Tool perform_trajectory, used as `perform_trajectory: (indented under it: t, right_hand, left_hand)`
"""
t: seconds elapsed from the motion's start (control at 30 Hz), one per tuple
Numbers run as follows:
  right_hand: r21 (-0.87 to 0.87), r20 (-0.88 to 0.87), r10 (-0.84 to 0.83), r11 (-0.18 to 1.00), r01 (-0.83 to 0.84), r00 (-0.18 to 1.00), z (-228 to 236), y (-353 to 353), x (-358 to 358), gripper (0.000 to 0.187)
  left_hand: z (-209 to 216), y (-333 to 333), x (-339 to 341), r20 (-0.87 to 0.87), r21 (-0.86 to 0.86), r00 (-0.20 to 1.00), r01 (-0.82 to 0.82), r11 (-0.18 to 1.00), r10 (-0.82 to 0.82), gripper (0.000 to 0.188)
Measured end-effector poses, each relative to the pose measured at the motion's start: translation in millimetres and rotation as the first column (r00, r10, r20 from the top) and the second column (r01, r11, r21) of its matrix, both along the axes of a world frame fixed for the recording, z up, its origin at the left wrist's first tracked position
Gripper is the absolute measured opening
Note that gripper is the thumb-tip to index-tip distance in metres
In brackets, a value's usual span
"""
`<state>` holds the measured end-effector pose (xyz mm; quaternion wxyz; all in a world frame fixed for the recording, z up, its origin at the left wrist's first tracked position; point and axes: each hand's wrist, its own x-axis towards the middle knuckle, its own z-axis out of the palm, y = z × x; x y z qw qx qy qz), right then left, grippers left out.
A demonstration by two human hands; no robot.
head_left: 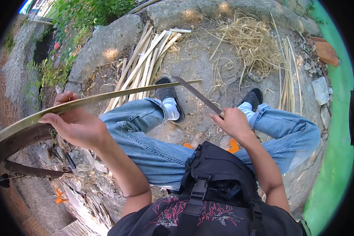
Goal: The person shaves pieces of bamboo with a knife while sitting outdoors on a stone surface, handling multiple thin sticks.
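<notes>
My left hand (80,124) is closed around a long, greenish bamboo strip (129,92), thumb on the near side and fingers behind. The strip runs from the left edge of the view across my left knee to a pale, thin end beyond my left foot. In my right hand (235,124) is a knife (200,96), its long dark blade pointing away and to the left. The blade's tip reaches the strip near its far end; whether they touch I cannot tell. Most of the knife's handle is hidden in my fist.
Pale split strips (145,63) lie in a pile beyond my left foot. A tangle of thin shavings (251,45) lies beyond my right foot, with more strips (290,74) beside it. A black bag (220,169) rests on my lap. A green wall (334,157) stands at right.
</notes>
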<state>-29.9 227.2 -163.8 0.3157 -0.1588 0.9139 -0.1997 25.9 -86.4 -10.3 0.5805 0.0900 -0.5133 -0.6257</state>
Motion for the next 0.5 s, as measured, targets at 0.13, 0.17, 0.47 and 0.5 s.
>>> perform_trajectory:
  t: [0.13,0.17,0.47,0.5]
  right_hand:
    - [0.017,-0.023,-0.128,0.992,0.128,0.992,4,18,8,0.051]
    - [-0.012,-0.045,-0.182,0.983,0.182,0.982,4,19,9,0.05]
    - [-0.288,0.03,-0.242,0.927,0.24,0.97,40,-12,2,0.041]
    - [-0.328,0.085,-0.23,0.912,0.245,0.969,45,-16,2,0.038]
  left_hand:
    - [0,-3,1,0.159,-0.061,0.976,-0.139,0.988,0.147,0.033]
    - [-2,-4,1,0.213,-0.087,0.964,-0.143,0.986,0.159,0.031]
    - [2,-14,8,0.253,-0.11,0.961,0.145,0.983,-0.114,0.016]
    - [2,-15,10,0.23,-0.09,0.947,0.252,0.964,-0.226,0.016]
